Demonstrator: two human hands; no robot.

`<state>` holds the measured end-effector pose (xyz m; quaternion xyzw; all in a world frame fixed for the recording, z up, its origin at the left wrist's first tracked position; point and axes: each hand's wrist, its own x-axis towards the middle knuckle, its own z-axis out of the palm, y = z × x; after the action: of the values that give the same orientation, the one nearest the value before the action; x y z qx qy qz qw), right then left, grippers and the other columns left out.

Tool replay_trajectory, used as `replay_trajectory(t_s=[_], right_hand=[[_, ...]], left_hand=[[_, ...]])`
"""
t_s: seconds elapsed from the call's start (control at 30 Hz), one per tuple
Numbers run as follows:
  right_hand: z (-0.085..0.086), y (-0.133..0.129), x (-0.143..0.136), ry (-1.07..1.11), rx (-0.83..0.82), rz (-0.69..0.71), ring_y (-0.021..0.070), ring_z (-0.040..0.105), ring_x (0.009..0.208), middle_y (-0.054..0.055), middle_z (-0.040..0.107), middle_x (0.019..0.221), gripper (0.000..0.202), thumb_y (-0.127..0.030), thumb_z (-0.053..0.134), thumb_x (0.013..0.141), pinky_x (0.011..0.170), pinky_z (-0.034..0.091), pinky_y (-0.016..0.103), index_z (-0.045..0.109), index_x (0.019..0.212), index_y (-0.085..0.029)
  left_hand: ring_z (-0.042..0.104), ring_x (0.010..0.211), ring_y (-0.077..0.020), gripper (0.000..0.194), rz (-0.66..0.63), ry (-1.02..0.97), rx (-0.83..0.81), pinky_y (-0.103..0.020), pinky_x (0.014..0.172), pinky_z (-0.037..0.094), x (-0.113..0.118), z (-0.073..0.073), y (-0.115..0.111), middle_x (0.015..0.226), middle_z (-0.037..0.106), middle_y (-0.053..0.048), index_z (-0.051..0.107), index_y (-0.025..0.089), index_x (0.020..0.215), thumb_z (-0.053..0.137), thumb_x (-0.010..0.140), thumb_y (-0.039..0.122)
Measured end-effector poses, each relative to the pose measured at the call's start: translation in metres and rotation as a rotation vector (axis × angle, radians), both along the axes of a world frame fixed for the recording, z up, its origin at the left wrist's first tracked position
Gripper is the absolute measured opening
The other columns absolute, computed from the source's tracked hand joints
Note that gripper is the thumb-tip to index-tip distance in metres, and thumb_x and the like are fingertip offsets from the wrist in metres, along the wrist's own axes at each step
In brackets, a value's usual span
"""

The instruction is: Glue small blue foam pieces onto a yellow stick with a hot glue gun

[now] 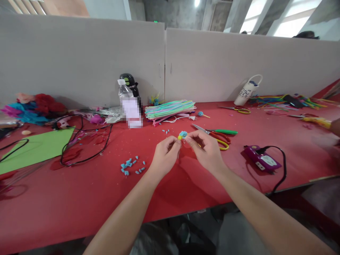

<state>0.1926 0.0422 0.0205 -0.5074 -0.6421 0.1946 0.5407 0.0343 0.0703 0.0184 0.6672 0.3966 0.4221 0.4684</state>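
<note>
Over red table (87,194), left hand (165,153), right hand (208,150), fingers (174,146) pinching small blue-and-yellow piece (183,135)

Fingers of the left hand (165,153) and right hand (209,151) partly cover the blue-and-yellow craft piece (183,134), its make too small to tell. At 10 o'clock from them, a pixelated clear plastic bottle (125,90) partly hides a black tumbler (134,91). Picture edges cut off a green sheet (39,147) at 9 o'clock and a co-worker's blurred hand (335,127) at 3 o'clock.
</note>
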Motion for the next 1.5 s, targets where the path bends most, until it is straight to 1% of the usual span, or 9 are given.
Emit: replay_trajectory(t_s=[0.27,0.47,0.73,0.9,1.03,1.2,1.27,1.33,1.5], right_hand=[[-0.001,0.001,-0.001,-0.065,0.064,-0.029,0.0162,0.061,0.074,0.003,0.066,0.082,0.016,-0.034,0.058,0.096,0.069,0.048,0.029,0.062,0.087,-0.02],[-0.002,0.003,0.0,-0.076,0.1,-0.055,0.0145,0.059,0.071,0.001,0.064,0.081,0.015,-0.032,0.06,0.095,0.066,0.046,0.027,0.061,0.086,-0.02],[0.001,0.001,-0.001,-0.044,0.062,-0.092,0.0134,0.056,0.068,0.001,0.063,0.078,0.017,-0.033,0.062,0.094,0.063,0.044,0.027,0.062,0.084,-0.019],[0.004,0.0,-0.002,0.037,0.04,-0.113,0.013,0.058,0.067,0.0,0.064,0.078,0.016,-0.033,0.066,0.09,0.062,0.047,0.026,0.062,0.084,-0.019],[0.007,-0.001,0.003,0.106,0.017,-0.077,0.0153,0.065,0.077,0.004,0.068,0.089,0.012,-0.029,0.063,0.091,0.068,0.052,0.027,0.066,0.095,-0.019],[0.008,-0.002,0.011,0.158,-0.076,0.04,0.0205,0.07,0.093,0.007,0.074,0.104,0.022,-0.026,0.067,0.086,0.083,0.057,0.034,0.069,0.107,-0.02],[0.008,-0.001,0.012,0.175,-0.116,0.079,0.0217,0.071,0.095,0.008,0.075,0.103,0.024,-0.027,0.069,0.084,0.087,0.058,0.036,0.07,0.106,-0.019],[0.007,-0.001,0.011,0.179,-0.141,0.095,0.0225,0.072,0.093,0.009,0.076,0.102,0.023,-0.028,0.07,0.083,0.087,0.058,0.038,0.071,0.104,-0.018],[0.006,-0.002,0.009,0.162,-0.145,0.075,0.0226,0.073,0.09,0.009,0.076,0.099,0.022,-0.028,0.071,0.082,0.085,0.059,0.037,0.072,0.102,-0.017]], left_hand=[[0.045,0.053,-0.01,0.027,-0.007,0.027,0.02,-0.023,0.052,0.033,0.0,0.0,-0.001,0.057,0.048,0.005,0.051,0.019,0.069,0.049,0.093,0.03],[0.044,0.055,-0.0101,0.027,-0.004,0.048,0.039,-0.025,0.055,0.032,-0.001,-0.002,0.0,0.058,0.047,0.005,0.05,0.019,0.068,0.049,0.093,0.029],[0.044,0.056,-0.01,0.026,-0.024,0.069,0.035,-0.025,0.055,0.031,-0.001,-0.001,0.0,0.059,0.047,0.005,0.052,0.019,0.07,0.048,0.093,0.03],[0.044,0.056,-0.0101,0.024,-0.035,0.065,0.034,-0.025,0.055,0.032,-0.002,-0.002,0.0,0.06,0.047,0.005,0.053,0.019,0.071,0.049,0.092,0.028],[0.043,0.056,-0.01,0.023,-0.031,0.066,0.034,-0.024,0.055,0.032,-0.004,0.0,0.0,0.06,0.046,0.005,0.053,0.018,0.07,0.048,0.091,0.027],[0.041,0.056,-0.0093,0.021,-0.058,0.082,0.069,-0.024,0.054,0.031,-0.007,0.002,0.001,0.06,0.046,0.005,0.053,0.018,0.069,0.049,0.089,0.024],[0.041,0.057,-0.0089,0.02,-0.069,0.102,0.096,-0.023,0.055,0.031,-0.008,0.003,0.001,0.061,0.045,0.005,0.053,0.017,0.069,0.05,0.088,0.022],[0.04,0.057,-0.0086,0.019,-0.074,0.121,0.126,-0.023,0.056,0.032,-0.009,0.004,0.0,0.061,0.045,0.005,0.054,0.017,0.069,0.05,0.087,0.021],[0.039,0.061,-0.0091,0.02,-0.072,0.155,0.179,-0.022,0.057,0.031,-0.008,0.003,0.0,0.062,0.043,0.005,0.054,0.017,0.069,0.05,0.088,0.021]])
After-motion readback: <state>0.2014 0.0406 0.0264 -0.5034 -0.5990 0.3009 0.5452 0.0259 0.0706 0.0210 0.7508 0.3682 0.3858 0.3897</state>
